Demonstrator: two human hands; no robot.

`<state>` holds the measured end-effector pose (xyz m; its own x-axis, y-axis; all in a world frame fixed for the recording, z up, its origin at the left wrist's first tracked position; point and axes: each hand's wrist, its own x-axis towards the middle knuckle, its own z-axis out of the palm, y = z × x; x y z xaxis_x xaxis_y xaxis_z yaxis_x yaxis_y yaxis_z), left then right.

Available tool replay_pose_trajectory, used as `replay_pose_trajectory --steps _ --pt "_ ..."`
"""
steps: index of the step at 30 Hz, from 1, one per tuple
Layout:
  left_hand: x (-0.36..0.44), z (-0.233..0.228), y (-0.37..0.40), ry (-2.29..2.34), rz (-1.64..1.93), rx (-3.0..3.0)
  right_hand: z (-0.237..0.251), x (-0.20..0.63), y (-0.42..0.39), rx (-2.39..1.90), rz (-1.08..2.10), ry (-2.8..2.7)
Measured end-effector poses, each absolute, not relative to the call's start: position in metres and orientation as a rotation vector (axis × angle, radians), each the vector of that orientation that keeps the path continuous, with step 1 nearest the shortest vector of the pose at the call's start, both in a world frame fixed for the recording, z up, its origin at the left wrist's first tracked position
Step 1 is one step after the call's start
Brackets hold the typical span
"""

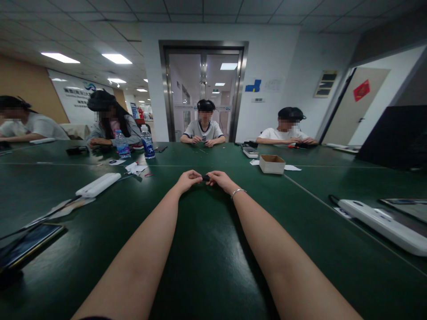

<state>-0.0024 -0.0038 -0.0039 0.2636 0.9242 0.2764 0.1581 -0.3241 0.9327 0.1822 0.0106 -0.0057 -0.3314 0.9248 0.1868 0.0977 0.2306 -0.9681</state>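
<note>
Left hand (189,181) and right hand (220,180) stretched forward, angled inward, pinching opposite ends of a small black piece (206,178) between thumb and fingers. Piece is over the tabletop (203,249), left of the box (271,167).

head: worn on person's head | faces forward-down across green table (200,249) toward doors (203,71) | forearms (143,253) nearest

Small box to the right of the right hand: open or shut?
Open. The cardboard box has no lid across its top, and its brown inner wall shows. Its bottom is hidden, so contents: cannot tell.
</note>
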Motion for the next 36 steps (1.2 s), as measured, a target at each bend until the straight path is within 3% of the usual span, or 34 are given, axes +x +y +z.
replay_pose_trajectory --steps 15,36 --pt "-0.003 -0.009 0.007 1.197 1.014 1.631 -0.003 0.188 0.003 -0.892 1.398 -1.601" --pt "-0.005 -0.013 0.006 1.324 0.989 1.824 0.004 0.186 -0.001 -0.95 1.387 -1.602"
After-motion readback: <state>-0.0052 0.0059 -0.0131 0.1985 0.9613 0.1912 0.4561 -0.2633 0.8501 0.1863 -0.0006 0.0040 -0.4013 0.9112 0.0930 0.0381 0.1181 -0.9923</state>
